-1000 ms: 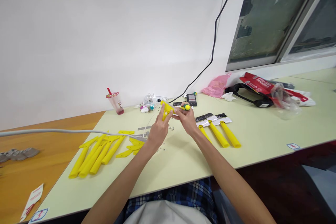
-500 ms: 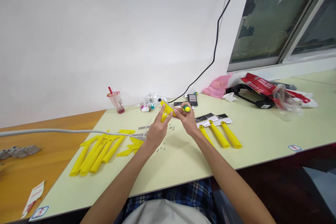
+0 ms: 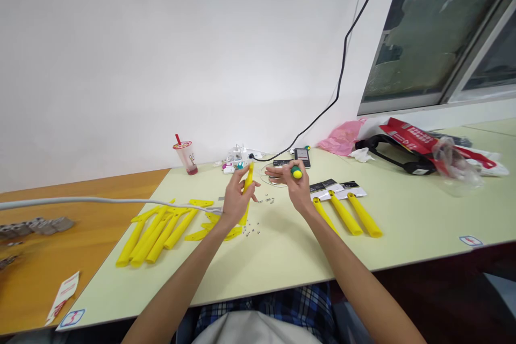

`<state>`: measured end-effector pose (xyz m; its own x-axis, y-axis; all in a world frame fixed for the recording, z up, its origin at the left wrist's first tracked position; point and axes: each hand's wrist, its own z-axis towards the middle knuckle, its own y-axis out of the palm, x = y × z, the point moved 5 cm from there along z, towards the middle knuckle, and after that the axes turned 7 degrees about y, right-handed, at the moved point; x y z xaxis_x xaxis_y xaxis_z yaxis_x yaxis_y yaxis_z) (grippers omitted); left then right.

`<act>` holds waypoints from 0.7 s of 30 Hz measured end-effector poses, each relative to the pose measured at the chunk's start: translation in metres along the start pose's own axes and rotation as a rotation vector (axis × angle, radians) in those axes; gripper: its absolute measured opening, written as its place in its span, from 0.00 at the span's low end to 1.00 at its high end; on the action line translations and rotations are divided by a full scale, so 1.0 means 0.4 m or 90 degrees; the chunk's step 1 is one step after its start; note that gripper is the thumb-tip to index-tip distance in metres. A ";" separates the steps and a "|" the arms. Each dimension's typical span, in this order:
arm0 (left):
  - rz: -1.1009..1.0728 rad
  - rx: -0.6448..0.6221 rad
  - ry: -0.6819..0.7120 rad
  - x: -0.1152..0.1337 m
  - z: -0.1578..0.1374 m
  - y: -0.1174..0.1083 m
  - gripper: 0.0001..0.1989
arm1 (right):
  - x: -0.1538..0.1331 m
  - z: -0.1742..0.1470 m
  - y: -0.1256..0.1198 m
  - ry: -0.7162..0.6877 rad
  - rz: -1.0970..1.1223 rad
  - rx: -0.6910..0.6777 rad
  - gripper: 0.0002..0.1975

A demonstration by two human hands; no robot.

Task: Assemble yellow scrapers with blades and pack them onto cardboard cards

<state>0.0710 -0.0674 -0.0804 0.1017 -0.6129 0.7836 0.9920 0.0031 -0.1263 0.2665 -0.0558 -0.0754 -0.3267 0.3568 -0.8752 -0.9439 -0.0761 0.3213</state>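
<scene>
While the left hand (image 3: 237, 200) pinches a long yellow piece (image 3: 250, 174) upright above the table (image 3: 274, 263), the right hand (image 3: 298, 189), apart from it, keeps hold of a green-and-yellow handle (image 3: 296, 172), fingers outstretched. I'd keep that piece steady, clear of the loose metal bits (image 3: 252, 233) below. A white cable (image 3: 133, 201) running toward the left wrist might snag; yellow handles (image 3: 345, 216) lie rightward.

Your hands (image 3: 236, 199) bare, your forearms (image 3: 347, 270) bare too, slender, tapering to wrists; here's your top (image 3: 258, 329), plain, pale grey-white, softly creased; and there, your plaid garment (image 3: 304, 303), checks of blue, dark navy, thin light lines!
</scene>
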 end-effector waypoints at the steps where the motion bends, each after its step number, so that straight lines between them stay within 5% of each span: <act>1: -0.097 0.015 -0.068 0.001 0.003 -0.015 0.30 | -0.001 0.002 -0.007 0.002 -0.006 0.015 0.32; 6: -0.396 0.037 -0.223 0.027 -0.001 -0.097 0.33 | 0.006 0.007 -0.032 0.048 -0.059 0.056 0.37; 16: -0.557 -0.051 -0.258 0.006 -0.034 -0.151 0.32 | 0.044 0.027 -0.070 0.022 -0.151 0.084 0.37; 21: -0.626 -0.007 -0.302 -0.004 -0.038 -0.153 0.34 | 0.058 0.042 -0.085 -0.032 -0.148 0.121 0.36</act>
<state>0.0090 -0.0788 -0.0831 -0.7143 0.0233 0.6995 0.6548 -0.3305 0.6797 0.2919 -0.0292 -0.1006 -0.0961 0.3903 -0.9156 -0.9656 0.1869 0.1810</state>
